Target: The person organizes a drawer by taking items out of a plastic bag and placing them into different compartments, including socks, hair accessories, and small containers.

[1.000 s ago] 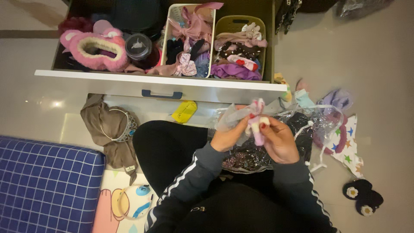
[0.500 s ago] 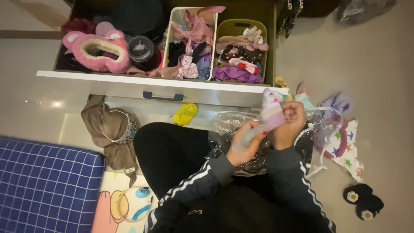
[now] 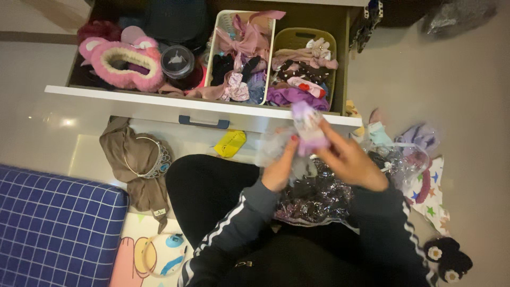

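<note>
1. Our left hand [image 3: 279, 170] and right hand [image 3: 353, 162] both pinch a small lilac fabric piece [image 3: 307, 127], held over our lap just in front of the open drawer [image 3: 196, 106].
2. It looks soft, light and floppy; we judge a fingertip pinch at its edges suits it.
3. In the drawer, from the left, lie a pink fluffy slipper [image 3: 125, 64], a white basket [image 3: 241, 56] of bows and a green basket [image 3: 303, 69] of fabric pieces.

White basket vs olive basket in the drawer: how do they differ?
The white basket is pale and longer, reaching further back; the olive basket is dull green and shorter. The white basket holds pink ribbon bows and dark pieces; the olive basket holds beige, dotted and purple fabric. Both sit side by side, slotted-walled and full.
</note>
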